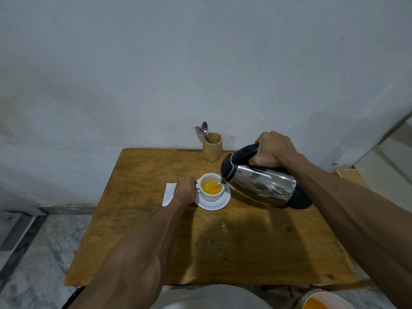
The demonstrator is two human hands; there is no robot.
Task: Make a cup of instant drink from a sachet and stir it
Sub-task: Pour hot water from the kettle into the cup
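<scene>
A white cup (211, 195) stands on a white saucer (219, 204) on the wooden table (200, 246). Orange liquid fills part of the cup. My left hand (185, 189) grips the cup's handle side. My right hand (270, 150) holds the black handle of a steel kettle (260, 184), tilted with its spout over the cup's right rim; a thin stream runs into the cup. A white sachet (168, 194) lies flat on the table just left of my left hand, partly hidden by it.
A wooden holder (212, 147) with two spoons (204, 129) stands at the table's back edge by the wall. A bowl with orange contents (321, 301) sits below the table's front right corner. A small wet patch (223, 225) marks the tabletop.
</scene>
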